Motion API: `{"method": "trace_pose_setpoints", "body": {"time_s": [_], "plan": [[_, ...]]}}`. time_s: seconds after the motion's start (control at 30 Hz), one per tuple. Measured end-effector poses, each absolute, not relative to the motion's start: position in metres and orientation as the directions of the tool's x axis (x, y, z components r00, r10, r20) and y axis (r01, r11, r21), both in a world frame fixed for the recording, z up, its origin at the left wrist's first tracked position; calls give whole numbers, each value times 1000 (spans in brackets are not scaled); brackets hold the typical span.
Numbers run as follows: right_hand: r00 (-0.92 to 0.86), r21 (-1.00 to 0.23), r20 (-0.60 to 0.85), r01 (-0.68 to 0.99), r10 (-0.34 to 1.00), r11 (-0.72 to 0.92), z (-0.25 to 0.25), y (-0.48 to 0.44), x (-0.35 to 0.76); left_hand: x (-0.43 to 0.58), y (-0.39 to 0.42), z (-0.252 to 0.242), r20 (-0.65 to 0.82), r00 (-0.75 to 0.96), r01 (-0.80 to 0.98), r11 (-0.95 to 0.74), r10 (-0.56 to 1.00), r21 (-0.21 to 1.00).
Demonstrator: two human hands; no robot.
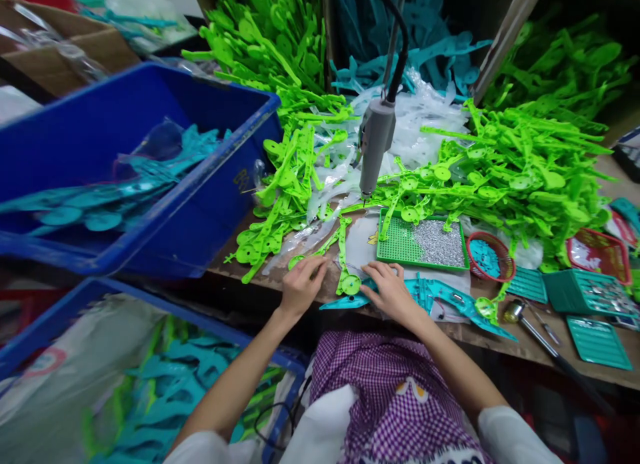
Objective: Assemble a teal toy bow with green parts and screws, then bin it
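Observation:
My left hand [301, 285] is at the bench's front edge, its thumb and fingers curled together. Anything between them is too small to make out. Close by lies a bright green plastic arm [343, 247] with a round disc end. That disc rests over the left end of a long teal plastic part [435, 294], which lies along the edge. My right hand [390, 292] is bent over this teal part and grips it, fingertips beside the green disc. Another green arm [487, 307] sits at the teal part's right end. A grey electric screwdriver [376, 144] hangs above, touched by neither hand.
A green tray [420, 243] of small screws stands behind my right hand. Green parts [520, 171] are heaped at the back. Blue bins [240, 164] stand left. Rightwards are a red basket [500, 261], a hammer [537, 334] and a teal box [575, 294].

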State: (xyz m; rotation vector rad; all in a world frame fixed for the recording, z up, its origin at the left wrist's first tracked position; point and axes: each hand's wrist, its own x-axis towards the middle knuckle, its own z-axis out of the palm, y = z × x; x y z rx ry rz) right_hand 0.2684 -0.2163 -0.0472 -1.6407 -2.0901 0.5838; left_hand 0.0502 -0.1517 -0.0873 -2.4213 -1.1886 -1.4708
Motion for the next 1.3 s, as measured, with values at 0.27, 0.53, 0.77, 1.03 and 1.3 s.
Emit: {"method": "trace_pose_setpoints", "body": {"time_s": [0.27,0.53,0.77,1.03,1.3], "plan": [[-21,-998,-56,7,998,-56,-25,-147,222,74,-175,-68,807,460,451,-880,371,148],[-200,-965,-180,-153,963,-212,-17,-160,241,93,-200,-58,768,319,371,-819,555,438],[-484,-904,-287,422,827,-67,-12,-207,255,90,-238,-61,436,65,334,-431,898,838],[-439,-881,-253,473,862,-18,3,-211,251,93,-234,-52,351,-14,293,-331,936,897],[-311,-896,-28,429,950,114,32,-177,263,110,-182,-26,552,-152,322,-486,820,812]]}}
